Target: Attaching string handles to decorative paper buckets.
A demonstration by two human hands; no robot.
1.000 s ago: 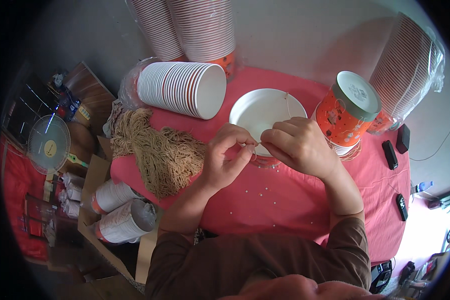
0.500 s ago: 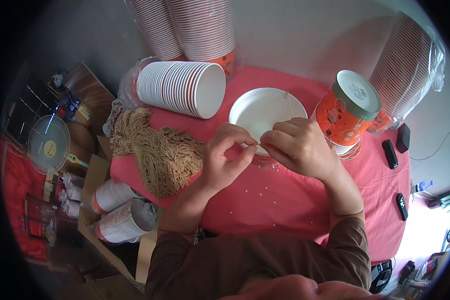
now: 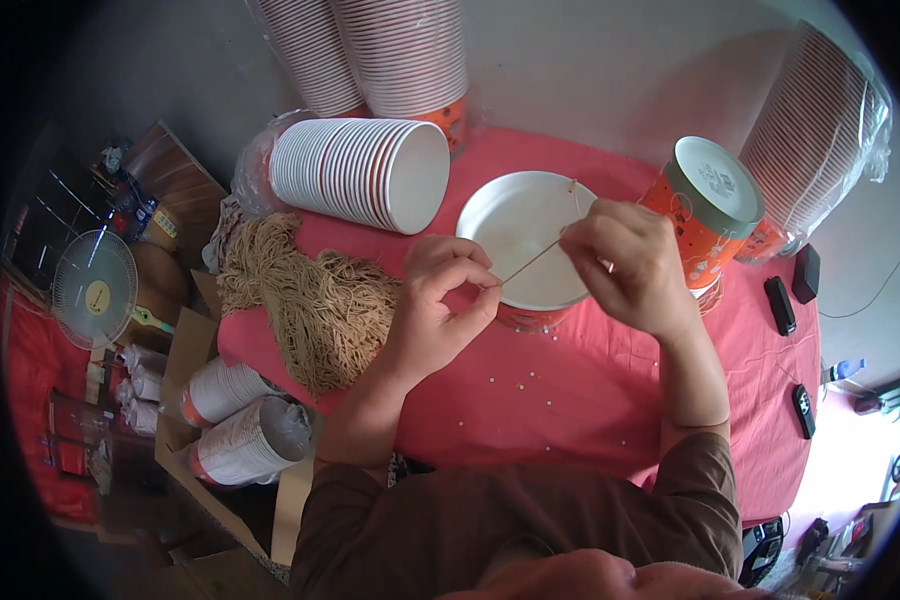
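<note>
My left hand [image 3: 440, 305] and my right hand [image 3: 625, 262] each pinch an end of a thin tan string [image 3: 533, 260], pulled taut between them. The string runs over a white-lined paper bowl [image 3: 515, 215] with an orange outside, standing on the red tablecloth [image 3: 570, 400]. A short tail of string rises from my right fingers. A heap of tan string [image 3: 310, 300] lies to the left of my left hand.
A lying stack of paper cups [image 3: 355, 172] is behind the heap. An orange lidded tub [image 3: 705, 205] stands right of the bowl. Tall cup stacks [image 3: 390, 55] line the back, with another wrapped stack [image 3: 820, 130] at right. Dark remotes [image 3: 780, 305] lie right; a fan [image 3: 95, 290] and boxed cups [image 3: 240, 420] are below left.
My hands have drawn apart: the right one lifted up and right, and the string that was bunched between the fingers is now stretched taut over the bowl.
</note>
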